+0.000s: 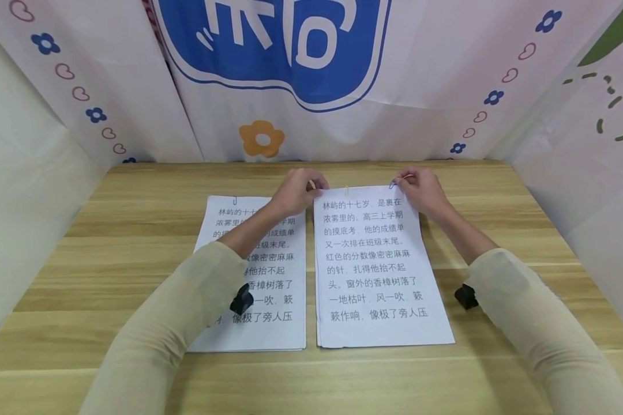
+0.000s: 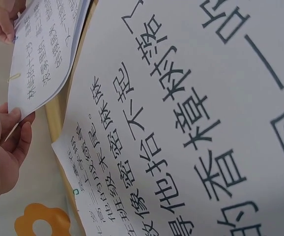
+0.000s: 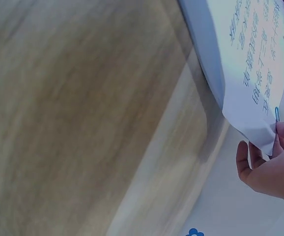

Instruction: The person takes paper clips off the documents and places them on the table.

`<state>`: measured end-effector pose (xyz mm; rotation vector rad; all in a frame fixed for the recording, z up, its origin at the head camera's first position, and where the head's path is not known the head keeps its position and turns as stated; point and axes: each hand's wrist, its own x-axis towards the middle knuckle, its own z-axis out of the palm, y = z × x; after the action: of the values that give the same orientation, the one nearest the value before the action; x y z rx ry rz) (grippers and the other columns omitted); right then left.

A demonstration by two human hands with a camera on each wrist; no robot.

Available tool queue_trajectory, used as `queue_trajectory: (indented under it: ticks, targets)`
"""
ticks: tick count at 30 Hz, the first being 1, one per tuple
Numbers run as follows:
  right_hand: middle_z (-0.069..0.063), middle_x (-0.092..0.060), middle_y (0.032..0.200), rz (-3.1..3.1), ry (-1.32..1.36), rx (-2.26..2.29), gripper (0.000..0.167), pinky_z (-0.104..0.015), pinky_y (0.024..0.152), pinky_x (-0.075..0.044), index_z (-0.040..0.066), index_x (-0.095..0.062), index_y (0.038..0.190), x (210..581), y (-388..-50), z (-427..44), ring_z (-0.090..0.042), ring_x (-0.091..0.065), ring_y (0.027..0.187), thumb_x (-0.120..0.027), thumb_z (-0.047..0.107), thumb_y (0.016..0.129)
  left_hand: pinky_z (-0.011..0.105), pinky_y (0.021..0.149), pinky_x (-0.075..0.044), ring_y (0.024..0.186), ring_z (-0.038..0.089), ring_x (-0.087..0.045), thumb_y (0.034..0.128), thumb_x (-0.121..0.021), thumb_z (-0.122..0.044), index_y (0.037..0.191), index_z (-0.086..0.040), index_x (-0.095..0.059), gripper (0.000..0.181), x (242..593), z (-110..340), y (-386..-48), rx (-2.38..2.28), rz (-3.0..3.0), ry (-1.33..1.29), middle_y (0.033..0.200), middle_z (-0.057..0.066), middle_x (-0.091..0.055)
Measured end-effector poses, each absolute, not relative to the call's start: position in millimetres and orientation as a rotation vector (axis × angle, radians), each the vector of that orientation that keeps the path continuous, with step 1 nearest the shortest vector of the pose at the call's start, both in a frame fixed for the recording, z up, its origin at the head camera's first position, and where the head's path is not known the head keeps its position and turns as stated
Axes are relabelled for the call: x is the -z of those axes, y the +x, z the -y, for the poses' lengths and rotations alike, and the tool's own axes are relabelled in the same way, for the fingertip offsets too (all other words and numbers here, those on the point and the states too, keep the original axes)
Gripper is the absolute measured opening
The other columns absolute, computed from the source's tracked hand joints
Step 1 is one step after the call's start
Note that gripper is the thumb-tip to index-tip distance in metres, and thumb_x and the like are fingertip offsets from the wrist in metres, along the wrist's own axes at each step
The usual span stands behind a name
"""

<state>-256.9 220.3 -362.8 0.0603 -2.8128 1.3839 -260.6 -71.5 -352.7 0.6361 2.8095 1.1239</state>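
Observation:
A stack of printed sheets [image 1: 374, 337] lies on the right, its top edge lifted slightly. My left hand [image 1: 298, 191] pinches its top left corner between thumb and fingers, seen also in the left wrist view. At the top right corner, my right hand [image 1: 421, 189] pinches the paper beside a blue paper clip [image 3: 277, 114]. Between both hands, a yellow paper clip [image 1: 346, 191] sits on the top edge. A second stack of printed sheets [image 1: 285, 340] lies to the left under my left forearm, which hides part of it. One blue-green paper clip [image 1: 235, 200] is on its top edge.
Both stacks rest on a wooden table [image 1: 109, 276] with a narrow gap between them. Behind the table hangs a white printed cloth [image 1: 394, 132] with an orange flower and a blue sign. Pale sheeting [image 1: 15, 190] borders the sides.

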Motion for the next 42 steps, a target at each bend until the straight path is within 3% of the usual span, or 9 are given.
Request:
queue_trajectory:
  ticks: [9,22,29,42]
  targets:
    - [-0.029,-0.067,0.124,2.79,0.039,-1.411,0.024,-0.018,0.073,-0.049,-0.006,-0.064,0.12,360.4,-256.8,-221.7,-0.038,-0.067,0.108,-0.052,0.011,0.107,0.032,0.085,-0.055,0.094,0.024,-0.062,0.0995,-0.062,0.005,0.107,-0.003,-0.074,0.017,353.7,70.8,-261.3,-1.139,-2.817,0.637,0.105,0.009,-0.069]
    - [-0.027,-0.066,0.127,2.787,0.001,-1.464,0.025,-0.026,0.083,-0.05,-0.004,-0.062,0.122,358.7,-256.2,-222.2,-0.035,-0.065,0.111,-0.052,0.014,0.108,0.031,0.084,-0.055,0.095,0.024,-0.063,0.0997,-0.062,0.005,0.109,-0.003,-0.074,0.017,351.6,69.5,-260.7,-1.138,-2.813,0.609,0.107,0.01,-0.068]
    - [-0.021,-0.065,0.11,2.774,0.037,-1.382,0.022,-0.02,0.071,-0.046,-0.004,-0.065,0.119,359.3,-256.3,-222.6,-0.025,-0.058,0.094,-0.054,0.011,0.107,0.032,0.086,-0.055,0.096,0.024,-0.062,0.1002,-0.062,0.004,0.108,-0.003,-0.074,0.016,351.7,68.7,-261.2,-1.114,-2.818,0.596,0.107,0.009,-0.067]
    - [-0.018,-0.059,0.107,2.736,0.011,-1.346,0.024,-0.02,0.069,-0.044,-0.005,-0.065,0.118,357.9,-256.5,-226.1,-0.024,-0.052,0.094,-0.055,0.013,0.107,0.031,0.084,-0.055,0.093,0.023,-0.062,0.0997,-0.062,0.005,0.107,-0.003,-0.074,0.016,349.7,66.8,-261.0,-1.124,-2.816,0.616,0.105,0.009,-0.068]
